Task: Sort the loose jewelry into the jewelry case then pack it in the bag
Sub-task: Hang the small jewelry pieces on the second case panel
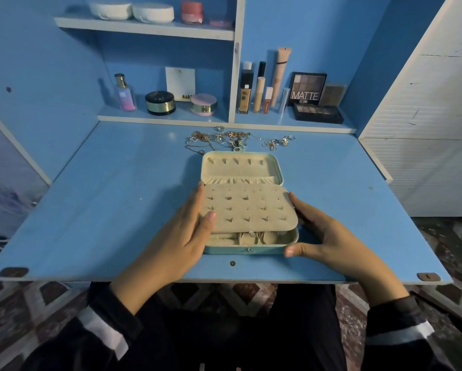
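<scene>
Head: loose jewelry beyond open jewelry case

A pale mint jewelry case with cream lining is laid open on the blue desk, its lid folded back flat on the far side. A beige earring panel, set with rows of small studs, is spread over the tray, in whose near compartments gold rings are seen. Loose jewelry, a tangle of gold and silver chains and rings, is scattered just beyond the lid
</scene>
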`<state>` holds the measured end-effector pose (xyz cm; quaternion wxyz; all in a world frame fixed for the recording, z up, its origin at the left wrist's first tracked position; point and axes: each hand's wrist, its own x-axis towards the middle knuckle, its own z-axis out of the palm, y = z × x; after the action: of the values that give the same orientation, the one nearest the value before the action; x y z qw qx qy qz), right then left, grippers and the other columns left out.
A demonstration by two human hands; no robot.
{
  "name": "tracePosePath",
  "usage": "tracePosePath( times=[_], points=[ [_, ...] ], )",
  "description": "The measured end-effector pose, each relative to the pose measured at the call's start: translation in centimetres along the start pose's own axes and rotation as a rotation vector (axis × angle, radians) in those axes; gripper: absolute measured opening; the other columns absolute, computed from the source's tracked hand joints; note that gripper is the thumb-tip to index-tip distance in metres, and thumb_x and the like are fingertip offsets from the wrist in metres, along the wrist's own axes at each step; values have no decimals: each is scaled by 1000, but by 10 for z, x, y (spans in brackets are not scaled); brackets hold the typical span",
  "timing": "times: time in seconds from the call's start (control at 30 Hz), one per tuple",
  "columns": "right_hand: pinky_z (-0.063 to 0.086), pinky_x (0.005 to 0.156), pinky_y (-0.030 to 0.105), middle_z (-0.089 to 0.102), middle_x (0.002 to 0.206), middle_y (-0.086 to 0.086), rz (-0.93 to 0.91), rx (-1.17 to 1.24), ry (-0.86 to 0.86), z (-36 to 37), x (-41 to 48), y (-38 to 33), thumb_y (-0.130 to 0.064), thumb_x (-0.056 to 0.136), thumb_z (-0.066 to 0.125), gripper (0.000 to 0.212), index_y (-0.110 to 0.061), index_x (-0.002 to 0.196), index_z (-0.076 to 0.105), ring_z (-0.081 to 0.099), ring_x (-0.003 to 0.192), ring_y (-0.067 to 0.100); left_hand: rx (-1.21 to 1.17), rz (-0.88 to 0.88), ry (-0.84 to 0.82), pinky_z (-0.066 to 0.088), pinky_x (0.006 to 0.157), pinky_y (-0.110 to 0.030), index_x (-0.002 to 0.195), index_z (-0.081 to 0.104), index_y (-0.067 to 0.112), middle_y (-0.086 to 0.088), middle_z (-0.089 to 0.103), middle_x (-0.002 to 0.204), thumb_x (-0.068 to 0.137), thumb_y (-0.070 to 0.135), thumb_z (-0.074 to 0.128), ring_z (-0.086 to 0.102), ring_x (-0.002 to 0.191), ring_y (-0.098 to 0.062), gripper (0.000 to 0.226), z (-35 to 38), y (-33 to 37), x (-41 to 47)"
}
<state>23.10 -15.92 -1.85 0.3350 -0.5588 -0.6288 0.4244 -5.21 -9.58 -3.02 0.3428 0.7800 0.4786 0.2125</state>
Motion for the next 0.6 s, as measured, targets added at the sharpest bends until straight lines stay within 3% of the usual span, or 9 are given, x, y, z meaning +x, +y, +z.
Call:
tracePosePath(
  times=[0.13,0.23,0.33,0.4,0.5,0.6],
  points=[
    [30,117,32,36,152,-16,5,-35,15,-3,5,0,-63,56,84,118,-27,152,25,33,138,-3,-8,-16,-9,9,121,-21,156,-2,32,20,1,160,88,65,17,7,146,6,78,-2,0,6],
    [32,114,26,42,146,-19,27,-59,23,-8,6,1,-61,55,83,109,-37,146,27,38,134,-6,-52,-2,3,10,120,-19,156,3,35,22,5,160,91,72,17,8,145,10,76,-2,-3,6],
    [36,112,31,51,141,-15,21,-9,-14,-14,8,2,-63,60,82,100,-36,145,35,45,133,4,-79,-25,19,21,117,-22,155,14,41,22,20,157,92,70,20,26,140,7,69,-7,-5,8],
    [42,106,30,59,135,-9,4,56,-19,-19,10,-3,-56,74,75,79,-27,141,46,51,129,9,-40,-4,73,30,107,-21,151,27,42,25,34,148,92,71,21,37,131,8,65,-15,-3,12],
    [48,86,16,72,110,-7,12,85,106,-30,23,-16,-40,84,63,41,-22,121,65,64,109,9,30,89,162,38,101,-23,141,44,35,19,50,138,93,65,26,46,124,2,59,-29,-2,33],
    [50,83,21,74,96,-3,45,1,260,-42,51,-16,-30,89,65,22,-22,108,71,67,94,12,95,109,165,41,102,-29,135,52,29,12,53,133,94,58,25,49,122,-5,57,-38,-6,68]
  ],
)
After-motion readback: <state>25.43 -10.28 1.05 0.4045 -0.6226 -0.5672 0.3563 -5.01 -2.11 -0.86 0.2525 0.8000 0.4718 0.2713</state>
